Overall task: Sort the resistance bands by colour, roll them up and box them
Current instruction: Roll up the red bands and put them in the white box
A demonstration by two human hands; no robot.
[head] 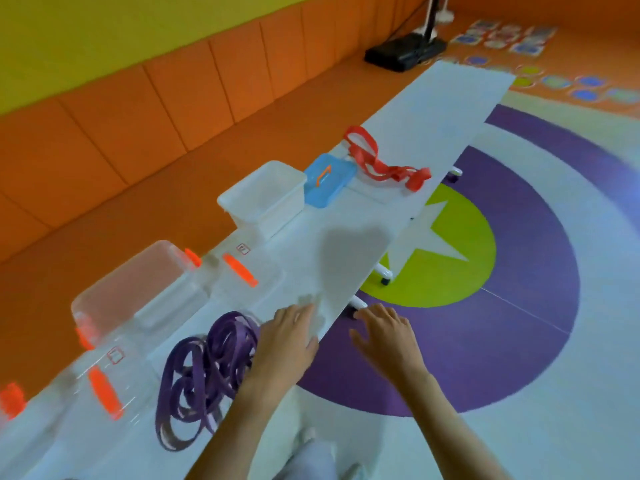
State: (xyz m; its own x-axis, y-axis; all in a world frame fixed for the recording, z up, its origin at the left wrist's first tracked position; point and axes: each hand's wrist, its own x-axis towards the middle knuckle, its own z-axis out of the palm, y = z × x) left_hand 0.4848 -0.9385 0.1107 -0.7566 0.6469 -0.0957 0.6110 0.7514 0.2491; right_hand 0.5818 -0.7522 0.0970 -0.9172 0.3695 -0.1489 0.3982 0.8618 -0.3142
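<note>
Right now your left hand lies flat with fingers spread on the long white table, at its near edge, just beside the tangled heap of purple resistance bands and gripping nothing. Your right hand hovers off that table edge, over the purple ring on the floor, fingers loosely open and empty. Beyond the purple heap, toward the orange wall, stands a clear plastic box with orange latches. Farther along the table from the heap sit a white translucent plastic tub, then a blue lid with an orange handle, then a loose pile of red resistance bands.
</note>
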